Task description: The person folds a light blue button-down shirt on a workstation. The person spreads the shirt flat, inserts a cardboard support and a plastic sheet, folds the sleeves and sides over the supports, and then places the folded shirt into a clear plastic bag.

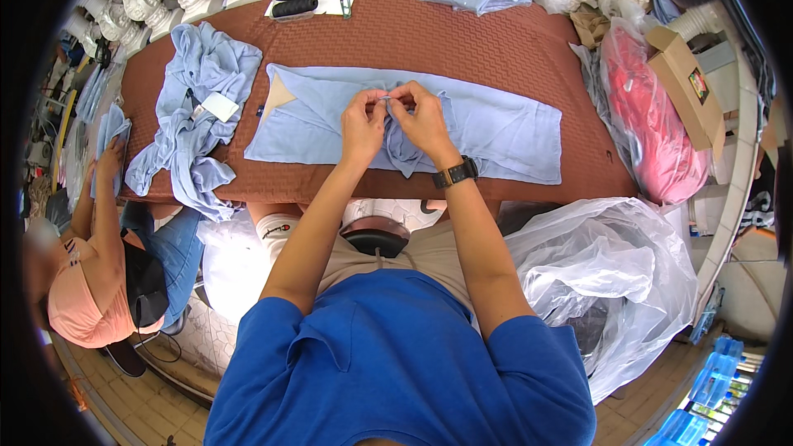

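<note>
Blue T-shirt [405, 359], left grip [364, 125] and right grip [423, 122] pinched on pale-blue cloth [402, 154]; red bundle [648, 128] inside clear bag [621, 36]

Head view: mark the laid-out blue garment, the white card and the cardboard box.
Laid-out blue garment [505, 132]: head view, flat right part.
White card [220, 107]: head view, middle of its face.
Cardboard box [690, 109]: head view, its long outer panel.

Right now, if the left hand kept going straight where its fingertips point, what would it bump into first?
The left hand would probably bump the right hand first: they face each other, nearly touching. A bit of the light blue garment seems pinched there, though depth is hard to judge.
</note>
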`<state>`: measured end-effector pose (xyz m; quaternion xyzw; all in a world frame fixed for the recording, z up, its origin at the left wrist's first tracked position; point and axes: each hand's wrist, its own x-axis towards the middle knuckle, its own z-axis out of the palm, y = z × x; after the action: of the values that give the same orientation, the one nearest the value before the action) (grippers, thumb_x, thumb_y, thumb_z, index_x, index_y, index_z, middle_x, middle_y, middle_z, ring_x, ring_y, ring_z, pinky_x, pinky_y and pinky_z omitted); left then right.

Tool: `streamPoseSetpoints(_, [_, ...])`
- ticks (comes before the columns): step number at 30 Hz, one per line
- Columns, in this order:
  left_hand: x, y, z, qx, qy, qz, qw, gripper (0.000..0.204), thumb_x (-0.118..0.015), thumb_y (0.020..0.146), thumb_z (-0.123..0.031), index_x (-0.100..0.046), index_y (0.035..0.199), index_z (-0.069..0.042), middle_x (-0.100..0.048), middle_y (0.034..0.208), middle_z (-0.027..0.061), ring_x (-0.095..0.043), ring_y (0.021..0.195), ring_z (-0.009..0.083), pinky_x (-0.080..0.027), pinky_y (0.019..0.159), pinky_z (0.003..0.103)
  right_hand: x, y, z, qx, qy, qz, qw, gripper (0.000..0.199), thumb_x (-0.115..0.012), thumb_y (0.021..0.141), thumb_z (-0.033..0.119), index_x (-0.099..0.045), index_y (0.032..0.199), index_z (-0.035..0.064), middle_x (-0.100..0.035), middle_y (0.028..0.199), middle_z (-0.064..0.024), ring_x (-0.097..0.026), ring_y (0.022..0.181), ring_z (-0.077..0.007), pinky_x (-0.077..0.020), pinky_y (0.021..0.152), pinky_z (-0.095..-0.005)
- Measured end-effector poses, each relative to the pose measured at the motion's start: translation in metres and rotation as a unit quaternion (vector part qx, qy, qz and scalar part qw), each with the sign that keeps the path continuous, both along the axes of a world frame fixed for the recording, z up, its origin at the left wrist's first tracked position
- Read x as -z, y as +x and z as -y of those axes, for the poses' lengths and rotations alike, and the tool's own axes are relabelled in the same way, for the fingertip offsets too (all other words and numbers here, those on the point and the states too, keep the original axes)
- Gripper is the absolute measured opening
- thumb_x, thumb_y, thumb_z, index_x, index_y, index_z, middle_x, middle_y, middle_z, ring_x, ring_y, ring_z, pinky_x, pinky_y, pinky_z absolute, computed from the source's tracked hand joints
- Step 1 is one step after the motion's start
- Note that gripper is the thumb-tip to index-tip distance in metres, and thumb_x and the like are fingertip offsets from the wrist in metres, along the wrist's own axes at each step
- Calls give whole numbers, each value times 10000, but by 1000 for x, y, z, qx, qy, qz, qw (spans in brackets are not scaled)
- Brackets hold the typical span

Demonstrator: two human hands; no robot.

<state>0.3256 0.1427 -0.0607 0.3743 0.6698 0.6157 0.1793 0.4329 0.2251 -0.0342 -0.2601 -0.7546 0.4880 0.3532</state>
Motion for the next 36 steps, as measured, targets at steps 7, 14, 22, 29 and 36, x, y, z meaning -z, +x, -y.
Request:
streamPoseSetpoints(7, [1, 5, 1, 19, 2, 49, 999, 182, -580, 987, -58, -638, 1128, 42, -703, 954, 93, -674, 817, 127, -568, 753, 269, 19, 1, -10, -30, -69, -41, 996, 100, -670, 924, 32, -670, 1003, -29, -702, 920, -63, -651, 843, -118, -528, 764, -274])
streamPoseSetpoints(14, [5, -2, 2, 37, -6, 60, 997, 175, -574, 995, -66, -639, 1114, 44, -689, 932, 73, -668, 811, 110, -574, 752, 260, 15, -1, -8, 8, -28, -5, 1000, 105, -642, 937, 37, -675, 1013, -27, -707, 903, -94, -664, 823, -143, -529, 745, -293])
streamPoseSetpoints(22, [10, -4, -2, 63, 25, 91, 994, 152, -566, 1004, -71, -623, 1105, 28, -667, 909, 48, -650, 803, 101, -569, 758, 268, 10, -12, 7, 58, -16, -5, 998, 145, -579, 961, 38, -581, 1097, -12, -686, 965, -159, -680, 830, -222, -536, 727, -342])
streamPoseSetpoints(29, [15, -9, -9, 102, 64, 148, 982, 153, -568, 1019, -104, -625, 1065, 31, -664, 882, 58, -642, 774, 102, -565, 724, 264, 22, -13, 5, 64, 62, -36, 995, 161, -517, 957, -26, -445, 1100, -6, -615, 928, -198, -642, 816, -323, -508, 734, -413])
streamPoseSetpoints(36, [12, -14, -7, 101, 17, 117, 988, 182, -575, 1020, -136, -623, 1047, 38, -668, 854, 62, -656, 768, 122, -548, 672, 258, 27, -16, 10, 83, 127, -43, 987, 134, -518, 955, -36, -450, 1066, -2, -597, 929, -170, -626, 831, -298, -501, 759, -395])
